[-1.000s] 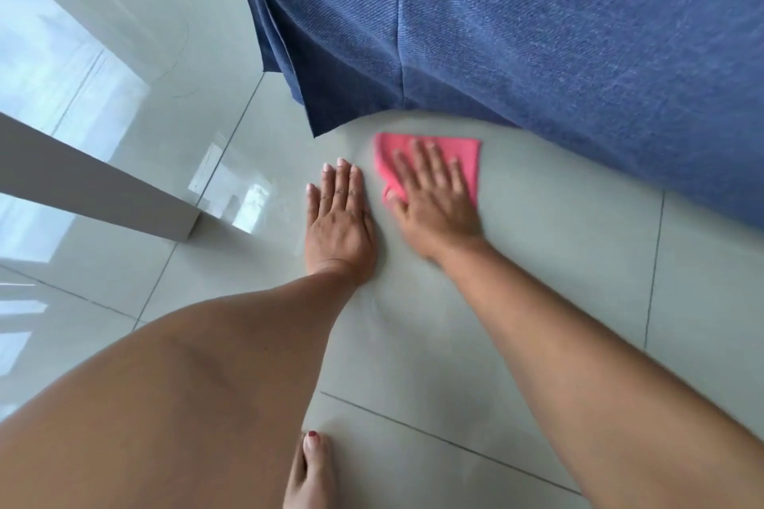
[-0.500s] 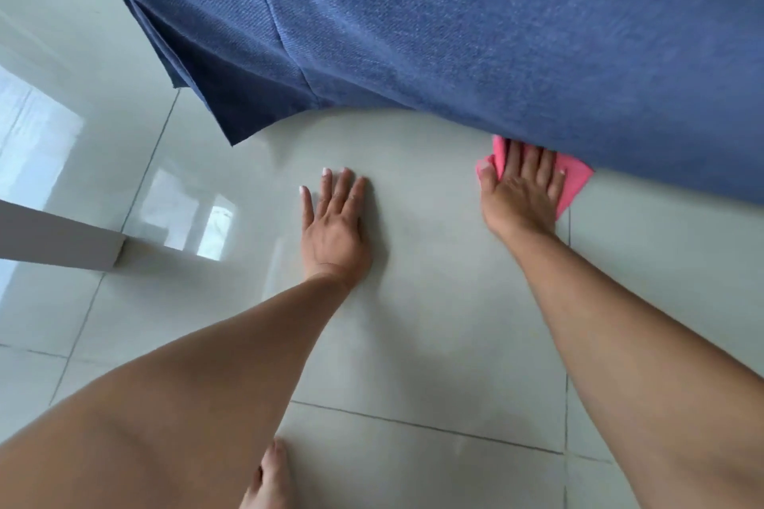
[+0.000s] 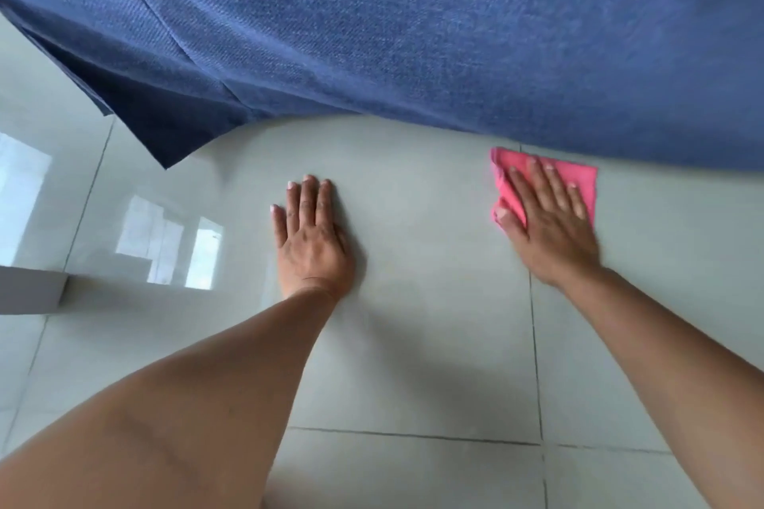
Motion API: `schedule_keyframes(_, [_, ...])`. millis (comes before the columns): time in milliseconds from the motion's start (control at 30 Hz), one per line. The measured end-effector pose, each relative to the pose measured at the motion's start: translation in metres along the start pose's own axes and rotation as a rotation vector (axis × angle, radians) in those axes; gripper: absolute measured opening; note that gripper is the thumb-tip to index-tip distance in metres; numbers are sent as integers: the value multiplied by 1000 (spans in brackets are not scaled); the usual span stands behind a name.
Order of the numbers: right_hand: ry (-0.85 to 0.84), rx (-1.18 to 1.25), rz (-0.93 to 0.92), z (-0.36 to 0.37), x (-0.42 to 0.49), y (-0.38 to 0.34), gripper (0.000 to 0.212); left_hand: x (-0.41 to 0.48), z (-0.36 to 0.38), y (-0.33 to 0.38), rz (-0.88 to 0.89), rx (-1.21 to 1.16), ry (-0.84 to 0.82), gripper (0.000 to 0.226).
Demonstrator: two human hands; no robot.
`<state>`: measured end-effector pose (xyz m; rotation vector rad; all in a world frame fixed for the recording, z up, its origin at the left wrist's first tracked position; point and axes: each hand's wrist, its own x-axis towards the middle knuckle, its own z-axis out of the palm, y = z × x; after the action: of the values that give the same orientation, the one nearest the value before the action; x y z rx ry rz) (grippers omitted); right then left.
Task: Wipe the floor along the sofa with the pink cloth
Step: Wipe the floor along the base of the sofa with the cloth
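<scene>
From the head camera, the right hand lies flat with fingers spread on the pink cloth, pressing it to the tiled floor just beside the lower edge of the blue sofa. The left hand rests palm-down on bare tile, fingers straight and close together, well apart from the cloth and near the sofa's hanging corner.

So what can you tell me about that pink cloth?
The cloth is bright pink, thin and soft-looking, folded to a rough rectangle with a bunched left edge. It lies flat on the pale tiled floor, just clear of the blue sofa. The right hand presses on it, palm down with fingers spread, hiding much of it.
</scene>
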<state>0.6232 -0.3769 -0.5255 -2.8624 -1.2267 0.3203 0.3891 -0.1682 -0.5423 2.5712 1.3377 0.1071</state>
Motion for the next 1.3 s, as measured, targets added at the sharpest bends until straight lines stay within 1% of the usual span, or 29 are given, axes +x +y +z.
schedule_keyframes(33, [22,57,161,-3,18,-7,68,0,0,0,4,0,3,64])
schedule_keyframes(67, [41,103,278,-5,34,-21,66,0,-1,0,6,1,4,66])
schedule_keyframes(100, [53,129,337,-6,45,-39,65,0,-1,1,7,6,3,67])
schedule_keyframes(133, [59,140,332,-6,52,-59,65,0,-1,1,8,14,-1,67])
schedule_keyframes(167, [55,137,267,-4,53,-80,65,0,-2,2,9,21,-7,66])
schedule_keyframes(200, [47,121,153,-1,47,-100,66,0,-2,3,9,26,-14,65])
schedule_keyframes(300, [-16,61,-268,10,-5,-128,67,1,-5,6,0,36,-31,62])
schedule_keyframes(367, [-60,8,-475,18,-49,-104,67,3,-9,8,-15,77,-27,61])
schedule_keyframes(400, [-76,-27,-537,21,-67,-79,67,4,-11,11,-28,77,-15,62])
schedule_keyframes(433, [-78,-54,-557,22,-79,-49,67,4,-13,16,-36,60,-2,62])
schedule_keyframes(467, [-54,-75,-522,20,-85,-16,68,4,-13,23,-26,35,7,61])
schedule_keyframes(500, [-34,-78,-423,16,-86,15,68,4,-12,32,1,13,12,61])
schedule_keyframes(567, [-7,-36,-77,5,-70,61,68,3,-6,60,85,-24,0,60])
schedule_keyframes(633, [17,51,298,-6,-34,73,66,-2,4,96,177,-55,-25,59])
schedule_keyframes(667, [38,104,425,-10,-14,65,65,-5,8,112,217,-60,-37,59])
schedule_keyframes(700, [52,140,497,-12,2,55,64,-8,14,130,257,-61,-48,60])
schedule_keyframes(733, [59,154,499,-12,14,43,64,-11,19,145,291,-59,-57,60])
schedule_keyframes(767, [59,144,438,-9,21,30,65,-12,23,158,316,-58,-63,61])
schedule_keyframes(867, [41,45,88,-1,-6,10,66,-11,37,183,354,-62,-87,58])
schedule_keyframes(933, [-3,0,-135,4,-42,30,65,-10,43,187,348,-52,-104,57])
schedule_keyframes(967, [-15,-22,-196,6,-58,49,65,-10,45,187,346,-39,-104,58])
schedule_keyframes(1000, [-18,-35,-208,6,-69,72,65,-10,45,187,343,-24,-96,59])
schedule_keyframes(1033, [-9,-45,-158,4,-77,96,65,-10,46,189,339,-15,-91,60])
schedule_keyframes(1067, [5,-43,-55,2,-80,119,65,-11,46,190,332,-8,-93,62])
schedule_keyframes(1133, [25,6,250,-2,-69,146,64,-13,46,191,321,14,-97,63])
schedule_keyframes(1200, [50,93,502,-6,-40,142,63,-12,46,193,317,19,-101,63])
schedule_keyframes(1233, [58,134,567,-7,-26,130,63,-12,46,193,313,17,-108,63])
schedule_keyframes(1267, [60,156,578,-7,-15,115,64,-12,46,192,311,14,-112,63])
schedule_keyframes(1300, [59,155,535,-5,-10,97,65,-13,46,192,313,15,-109,63])
